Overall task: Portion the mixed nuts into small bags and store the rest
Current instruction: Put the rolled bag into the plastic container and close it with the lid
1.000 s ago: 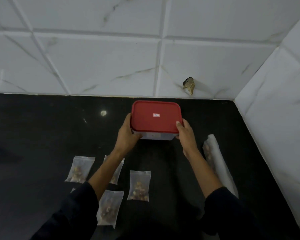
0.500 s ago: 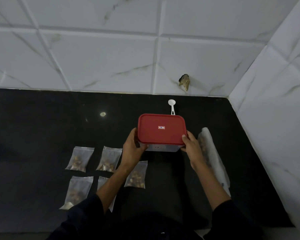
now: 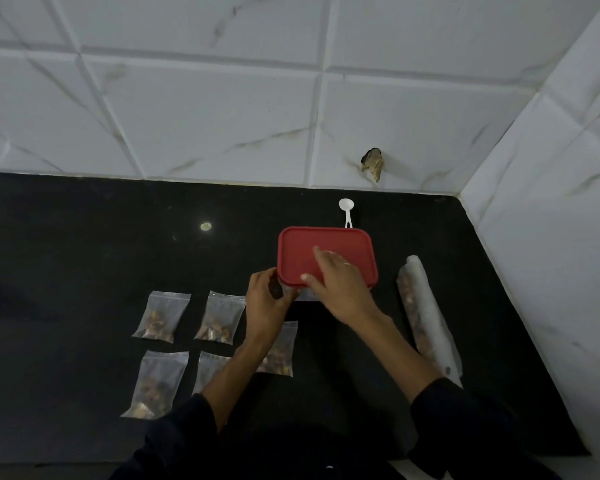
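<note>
My right hand lies flat, fingers released, on the red lid; left hand fingers are grasping the container's corner, five nut bags alongside on the table.

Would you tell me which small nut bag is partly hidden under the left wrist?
The rightmost bag, nearest the red-lidded container; the left hand grips the container.

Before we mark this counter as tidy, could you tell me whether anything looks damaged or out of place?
Yes: the wall tile behind the white spoon has a ragged broken hole, dark with brownish material showing. On the black counter, the small bags of nuts lie in tidy rows and nothing looks spilled.
</note>
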A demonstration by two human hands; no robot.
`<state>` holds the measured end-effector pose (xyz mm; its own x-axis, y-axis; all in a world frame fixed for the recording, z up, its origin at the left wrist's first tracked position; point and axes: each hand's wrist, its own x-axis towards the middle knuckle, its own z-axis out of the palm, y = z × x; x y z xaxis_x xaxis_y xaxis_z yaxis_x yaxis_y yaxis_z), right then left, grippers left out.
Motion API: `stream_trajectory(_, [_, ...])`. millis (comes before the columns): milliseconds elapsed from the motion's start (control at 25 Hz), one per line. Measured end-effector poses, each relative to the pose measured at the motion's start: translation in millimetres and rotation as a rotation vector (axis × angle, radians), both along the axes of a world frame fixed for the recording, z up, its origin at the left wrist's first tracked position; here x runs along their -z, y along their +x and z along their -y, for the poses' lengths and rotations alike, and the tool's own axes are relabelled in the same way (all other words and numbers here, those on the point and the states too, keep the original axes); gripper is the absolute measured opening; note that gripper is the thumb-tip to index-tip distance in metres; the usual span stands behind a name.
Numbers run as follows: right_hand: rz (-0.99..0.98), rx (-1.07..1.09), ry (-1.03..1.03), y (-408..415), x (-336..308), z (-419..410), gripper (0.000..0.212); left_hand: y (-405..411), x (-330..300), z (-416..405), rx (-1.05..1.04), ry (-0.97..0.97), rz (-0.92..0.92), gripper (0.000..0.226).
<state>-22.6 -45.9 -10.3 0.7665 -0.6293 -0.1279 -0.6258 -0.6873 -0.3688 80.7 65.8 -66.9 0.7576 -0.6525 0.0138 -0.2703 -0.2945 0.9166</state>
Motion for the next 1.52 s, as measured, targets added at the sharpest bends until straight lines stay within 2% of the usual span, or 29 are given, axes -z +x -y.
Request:
stream_trajectory(120, [-0.230, -0.130, -0.182, 23.8, -0.4, -7.5, 0.081, -2.0, -2.8, -0.8, -0.007, -0.011, 0.058, 0.037])
stream_trajectory(240, [-0.309, -0.175, -0.350, 34.7, -6.3, -9.2, 0.085, -3.0, -4.7, -2.0, -0.004, -0.038, 0.099, 0.032])
stream_trajectory(400, [-0.365, -0.279, -0.444, 45.5, -12.3, -19.8, 0.067, 0.3, -4.7, -3.1, 0.005, -0.030, 0.138, 0.030])
stream_trajectory(560, [-0.534, -0.535, -0.593, 51.1, -14.1, -23.9, 0.046, 1.9, -5.0, -2.5, 0.021, -0.019, 0.162, 0.031])
stream_trajectory(720, [-0.617, -0.660, -0.721, 49.8, -16.4, -23.2, 0.042, 4.3, 0.0, -2.4, 0.035, -0.016, 0.152, 0.029])
stream_trajectory(880, [-0.639, -0.649, -0.786, 47.1, -15.5, -26.5, 0.041, 9.1, 5.8, 1.3, 0.098, 0.069, 0.173, 0.032])
stream_trajectory(1000, [-0.685, -0.634, -0.795, 45.2, -16.7, -29.9, 0.040, 7.9, 12.5, 0.5, 0.138, 0.053, 0.216, 0.033])
stream_trajectory(1200, [-0.659, -0.660, -0.727, 45.4, -16.3, -24.3, 0.039, 10.1, 14.0, 0.3, 0.153, 0.038, 0.235, 0.024])
stream_trajectory(1280, [-0.618, -0.714, -0.782, 43.4, -19.9, -20.9, 0.028, 10.4, 11.6, 0.0, 0.146, 0.045, 0.221, 0.024])
stream_trajectory(1360, [-0.483, -0.715, -0.803, 38.8, -28.3, -15.7, 0.020, 9.3, 9.3, -1.8, 0.146, 0.058, 0.190, 0.025])
stream_trajectory(1480, [-0.334, -0.647, -0.677, 32.9, -24.4, -12.9, 0.022, 10.0, 8.6, -1.5, 0.151, 0.051, 0.136, 0.026])
stream_trajectory(1520, [-0.244, -0.562, -0.622, 31.1, -22.4, -13.4, 0.022, 9.9, 8.7, -2.1, 0.145, 0.045, 0.129, 0.027])
